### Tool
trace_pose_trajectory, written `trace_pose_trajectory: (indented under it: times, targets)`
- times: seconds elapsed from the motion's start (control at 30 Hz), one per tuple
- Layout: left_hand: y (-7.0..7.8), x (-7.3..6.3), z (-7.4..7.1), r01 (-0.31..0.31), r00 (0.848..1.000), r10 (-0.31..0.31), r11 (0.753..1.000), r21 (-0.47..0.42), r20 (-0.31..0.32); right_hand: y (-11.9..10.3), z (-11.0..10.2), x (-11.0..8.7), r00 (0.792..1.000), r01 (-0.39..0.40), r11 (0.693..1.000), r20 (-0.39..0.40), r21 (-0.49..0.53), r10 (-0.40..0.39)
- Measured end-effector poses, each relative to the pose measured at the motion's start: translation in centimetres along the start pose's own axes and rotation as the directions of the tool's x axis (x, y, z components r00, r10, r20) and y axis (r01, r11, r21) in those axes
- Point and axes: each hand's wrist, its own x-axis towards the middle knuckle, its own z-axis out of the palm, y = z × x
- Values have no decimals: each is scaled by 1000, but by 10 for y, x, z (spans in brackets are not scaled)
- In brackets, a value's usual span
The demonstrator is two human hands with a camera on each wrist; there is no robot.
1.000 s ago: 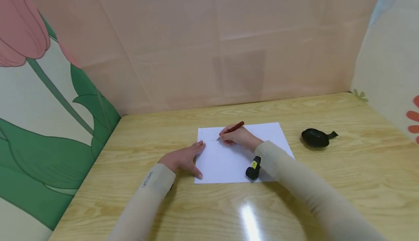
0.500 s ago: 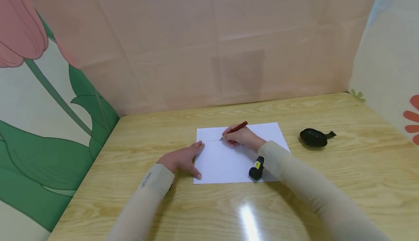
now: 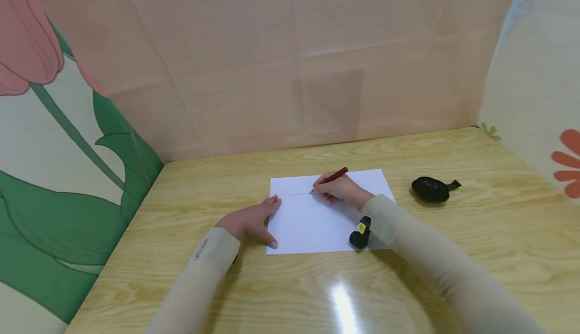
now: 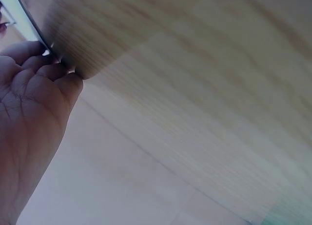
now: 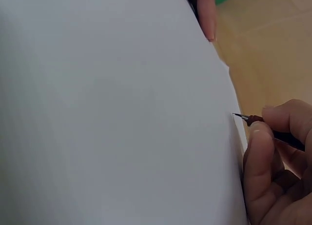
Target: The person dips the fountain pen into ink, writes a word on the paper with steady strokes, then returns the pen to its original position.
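Observation:
My right hand [image 3: 337,189] pinches a dark red pen [image 3: 337,174], its metal tip down on a white sheet of paper [image 3: 308,228]. A thin straight line [image 3: 299,194] runs from the left to the tip, near the sheet's far edge. In the right wrist view, thumb and forefinger grip the pen [image 5: 254,119] just behind its tip. My left hand [image 3: 249,221] rests at the paper's left edge, thumb spread from the straight fingers, tips on the sheet. The left wrist view shows the fingers of this hand [image 4: 34,93] by the paper's edge.
On the right of the wooden table [image 3: 204,183] lies a black oval object [image 3: 430,189] with a short strap-like end. A black wrist camera [image 3: 360,234] hangs under my right cuff, over the paper. A pink backdrop [image 3: 249,72] stands behind the table, with printed panels at both sides.
My right hand has moved to the right with the pen, and the line on the paper has grown longer behind the tip. The left hand has stayed at the paper's left edge.

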Motion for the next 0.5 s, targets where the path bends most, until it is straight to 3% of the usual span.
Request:
trace_pose_trajectory:
  times: [0.5]
  targets:
    - [0, 0, 1, -10, 1000, 10, 1000, 8, -1, 8, -16, -4, 998, -58, 994, -37, -88, 55]
